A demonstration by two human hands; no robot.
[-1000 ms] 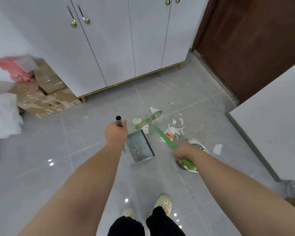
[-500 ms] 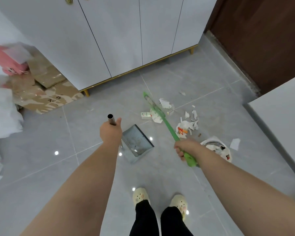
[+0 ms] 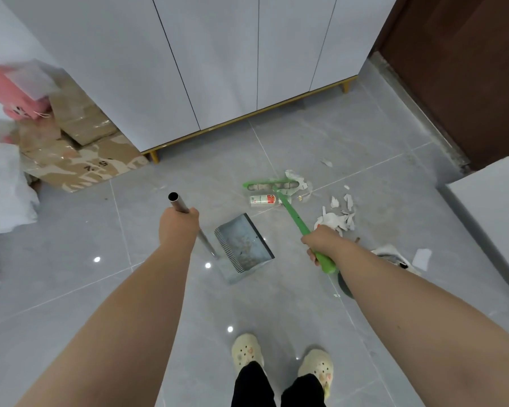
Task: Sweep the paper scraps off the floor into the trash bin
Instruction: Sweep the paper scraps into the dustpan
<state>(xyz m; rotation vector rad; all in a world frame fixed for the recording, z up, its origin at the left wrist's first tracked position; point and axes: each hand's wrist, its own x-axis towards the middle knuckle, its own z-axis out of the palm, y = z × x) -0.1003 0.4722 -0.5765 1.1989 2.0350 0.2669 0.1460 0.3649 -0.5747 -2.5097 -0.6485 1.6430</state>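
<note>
Paper scraps (image 3: pixel 335 221) beside broom (image 3: pixel 294 214) in right hand's (image 3: pixel 321 242) grip; left hand (image 3: pixel 178 227) around dustpan handle (image 3: pixel 178 204); tube (image 3: pixel 263 200) label unreadable.

So the glossy grey tile floor (image 3: pixel 306 136) has a grey metal dustpan (image 3: pixel 244 245) sitting flat on it. The head of a green plastic broom (image 3: pixel 294 215) is just beyond that, right beside a small white tube with a red label (image 3: pixel 262 199). There's a pile of torn white paper scraps (image 3: pixel 335 220) to the right, and flattened brown cardboard (image 3: pixel 80 163) way off left.

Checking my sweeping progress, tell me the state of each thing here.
Dustpan: on floor, no paper inside.
Broom: head down beside a scrap.
Paper scraps: scattered on floor.
Cupboard doors: shut.
Left hand: grips dustpan handle.
Right hand: grips broom handle.
</note>
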